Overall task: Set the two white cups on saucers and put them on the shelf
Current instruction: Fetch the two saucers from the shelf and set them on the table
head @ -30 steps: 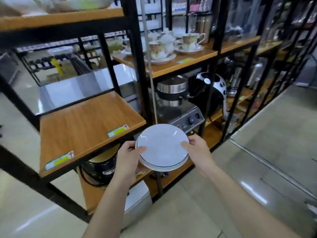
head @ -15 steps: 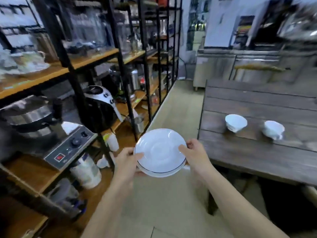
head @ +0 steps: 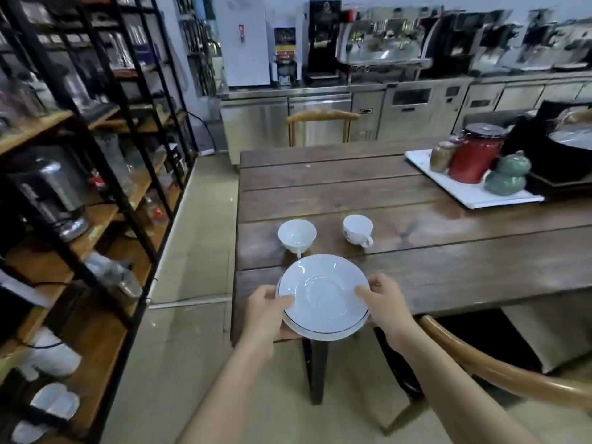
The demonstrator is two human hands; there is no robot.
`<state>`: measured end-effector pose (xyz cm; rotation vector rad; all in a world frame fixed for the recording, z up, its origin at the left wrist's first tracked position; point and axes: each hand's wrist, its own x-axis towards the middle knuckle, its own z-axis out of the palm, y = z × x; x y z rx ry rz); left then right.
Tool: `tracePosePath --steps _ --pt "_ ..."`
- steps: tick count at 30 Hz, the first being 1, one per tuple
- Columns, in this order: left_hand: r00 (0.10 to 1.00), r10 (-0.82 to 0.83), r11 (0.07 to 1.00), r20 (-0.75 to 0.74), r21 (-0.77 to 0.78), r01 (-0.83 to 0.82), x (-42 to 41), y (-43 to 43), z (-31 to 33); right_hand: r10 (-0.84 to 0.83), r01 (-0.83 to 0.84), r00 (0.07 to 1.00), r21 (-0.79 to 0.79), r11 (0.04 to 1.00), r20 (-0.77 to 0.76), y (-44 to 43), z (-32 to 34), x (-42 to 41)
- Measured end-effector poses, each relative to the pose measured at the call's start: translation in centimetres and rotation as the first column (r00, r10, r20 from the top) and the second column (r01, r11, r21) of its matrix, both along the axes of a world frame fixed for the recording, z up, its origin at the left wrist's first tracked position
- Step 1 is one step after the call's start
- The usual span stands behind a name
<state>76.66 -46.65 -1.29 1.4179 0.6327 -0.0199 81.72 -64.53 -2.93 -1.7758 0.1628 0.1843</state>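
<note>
Two white cups stand on the dark wooden table (head: pixel 416 277): the left cup (head: pixel 297 233) near the table's left edge, the right cup (head: pixel 357 229) beside it with its handle toward me. I hold a stack of white saucers with a dark rim (head: pixel 323 296) over the table's near left corner, just in front of the cups. My left hand (head: pixel 266 310) grips the stack's left edge and my right hand (head: pixel 382 301) grips its right edge. The black-framed wooden shelf (head: pixel 96 219) stands to my left.
A white tray (head: pixel 499 198) with a red canister, a brown jar and a green gourd jar sits at the table's far right. A wooden chair back (head: pixel 499 376) curves at lower right; another chair stands at the table's far end. Appliances fill the shelf.
My view has swung right from the shelf to the table. The saucers, still held in both hands, now hover over the table's near corner, close to the two cups.
</note>
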Motion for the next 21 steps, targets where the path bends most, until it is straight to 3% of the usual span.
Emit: tracePosePath --steps 12,21 --pt "0.973 -0.165 0.983 -0.16 0.053 0.175 10.2 0.9 -5.2 -0.151 0.132 0.977 -0.129 0.983 -0.152 0.5 -6.2 8.4" --pt "0.951 -0.162 0.984 -0.263 0.034 0.177 13.6 0.8 -8.7 -0.125 0.073 0.968 -0.235 0.969 -0.217 0.2 -9.7 11.7"
